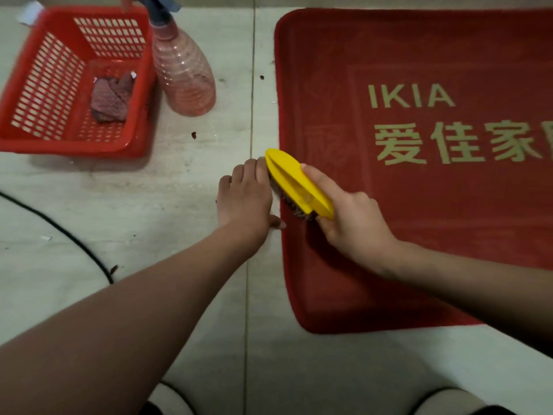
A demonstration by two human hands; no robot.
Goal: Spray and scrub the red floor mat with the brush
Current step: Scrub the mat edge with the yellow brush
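The red floor mat [419, 205] with pale lettering lies on the tiled floor at the right. My right hand [353, 223] grips the yellow scrub brush [294, 182], bristles down on the mat's left edge. My left hand [245, 199] rests flat on the floor right beside that edge, fingers straight, its fingertips touching the brush's front end. A pink spray bottle [184, 67] stands upright on the floor, well beyond my left hand.
A red plastic basket [36, 136] with a dark cloth [110, 98] inside sits at the far left, next to the bottle. A black cable [74, 238] curves over the tiles at the left. Small bits of debris dot the floor.
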